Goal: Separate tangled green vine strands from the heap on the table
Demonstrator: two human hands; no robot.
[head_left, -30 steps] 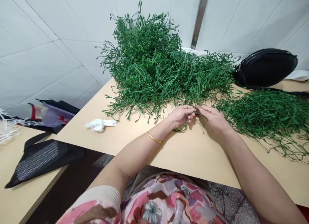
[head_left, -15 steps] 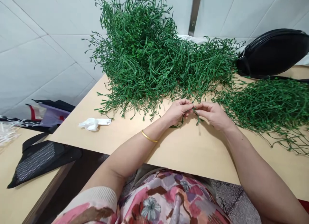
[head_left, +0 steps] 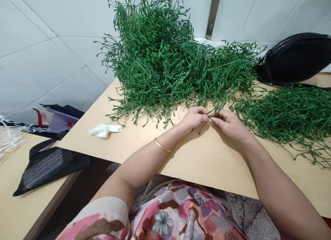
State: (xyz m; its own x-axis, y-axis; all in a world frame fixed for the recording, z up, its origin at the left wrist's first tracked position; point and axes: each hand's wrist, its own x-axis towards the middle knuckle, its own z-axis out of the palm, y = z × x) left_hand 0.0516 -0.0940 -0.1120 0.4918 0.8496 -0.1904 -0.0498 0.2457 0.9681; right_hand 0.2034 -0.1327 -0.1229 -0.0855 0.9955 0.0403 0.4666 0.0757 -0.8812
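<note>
Both hands meet over the table, fingertips almost touching. My left hand [head_left: 196, 118], below a gold bangle, pinches a thin green artificial stem [head_left: 201, 128] whose loose ends hang under the fingers. From the other side my right hand [head_left: 228, 123] pinches green stem at the same spot; the exact grip is hidden by the fingers. Just beyond the hands rises a big tangled pile of green artificial stems [head_left: 165, 64] with small budded tips. A second, flatter heap of such stems [head_left: 289, 111] lies right of my right hand.
A crumpled white tissue [head_left: 104, 129] lies on the pale wooden table [head_left: 144, 143] at left. A black bag [head_left: 297, 57] stands at the back right. On a lower left surface are a black mesh pouch [head_left: 43, 167] and white stems [head_left: 10, 138]. A tiled wall [head_left: 64, 57] borders the back.
My hands stay together, with fingers shifted slightly on the stem. The stem ends hanging beneath them have changed position. The whole view has moved a little to the right.
</note>
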